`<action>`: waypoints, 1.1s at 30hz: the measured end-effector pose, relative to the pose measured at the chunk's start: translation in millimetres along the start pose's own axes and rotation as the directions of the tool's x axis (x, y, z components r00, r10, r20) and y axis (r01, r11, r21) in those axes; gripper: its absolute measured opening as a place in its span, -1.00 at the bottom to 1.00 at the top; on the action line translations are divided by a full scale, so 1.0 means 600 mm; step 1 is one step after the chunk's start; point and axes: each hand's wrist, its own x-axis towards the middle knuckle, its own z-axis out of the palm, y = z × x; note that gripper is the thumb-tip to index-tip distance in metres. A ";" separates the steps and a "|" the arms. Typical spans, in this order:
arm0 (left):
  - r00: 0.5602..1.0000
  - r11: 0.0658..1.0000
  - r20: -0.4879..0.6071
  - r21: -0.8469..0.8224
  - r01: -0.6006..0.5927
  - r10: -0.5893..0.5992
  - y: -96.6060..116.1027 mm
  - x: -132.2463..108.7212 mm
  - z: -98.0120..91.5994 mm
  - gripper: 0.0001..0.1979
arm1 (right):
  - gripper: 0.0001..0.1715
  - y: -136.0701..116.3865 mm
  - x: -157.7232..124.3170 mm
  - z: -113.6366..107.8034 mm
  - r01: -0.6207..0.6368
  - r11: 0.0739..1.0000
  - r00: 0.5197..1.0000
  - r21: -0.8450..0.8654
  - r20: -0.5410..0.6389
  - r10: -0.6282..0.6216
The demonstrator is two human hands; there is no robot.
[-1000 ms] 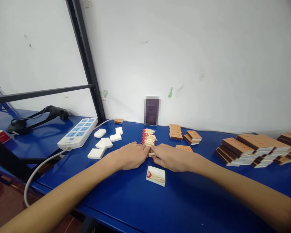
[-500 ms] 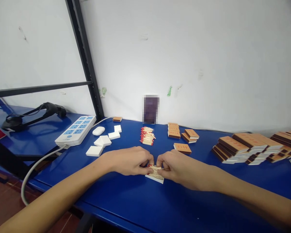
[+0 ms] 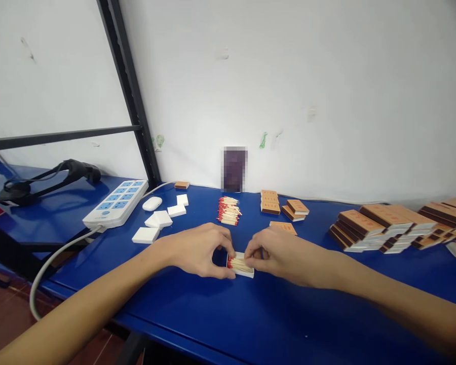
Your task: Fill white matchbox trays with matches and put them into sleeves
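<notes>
A small white matchbox tray (image 3: 245, 274) lies on the blue table, with red-headed matches (image 3: 238, 263) inside, their heads toward the left. My left hand (image 3: 201, 252) clasps the tray's left end, thumb at the near side and fingers at the far side. At the right end, my right hand (image 3: 271, 256) has thumb and fingers closed together on the matches' tail ends; some of its fingers are hidden behind the hand. Beyond the tray, a loose pile of matches (image 3: 229, 210) lies with red heads to the left.
White tray pieces (image 3: 146, 235) and a white oval case (image 3: 152, 204) lie left, near a power strip (image 3: 117, 203). Orange matchboxes (image 3: 269, 202) sit behind my right hand; larger matchbox stacks (image 3: 365, 223) stand far right. A wall (image 3: 289, 76) rises behind the table.
My left hand has moved from pinching over the matches to spanning the tray's left end. The matches now lie flatter in the tray. The view has shifted slightly.
</notes>
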 end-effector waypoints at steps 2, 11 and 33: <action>1.000 1.000 -0.012 0.025 -0.019 0.019 -0.002 -0.002 0.001 -0.72 | -0.74 0.006 0.003 0.006 0.032 0.999 0.999 -0.014 -0.009 -0.032; 0.990 0.986 -0.041 0.109 -0.128 0.133 -0.006 -0.005 0.004 -0.68 | -0.76 0.024 0.028 -0.005 0.013 0.994 0.992 -0.107 -0.121 -0.026; 0.955 0.826 -0.275 0.509 0.242 -0.111 -0.081 0.030 0.033 -0.74 | -0.80 0.081 0.104 0.040 -0.078 0.982 0.901 -0.171 -0.434 -0.004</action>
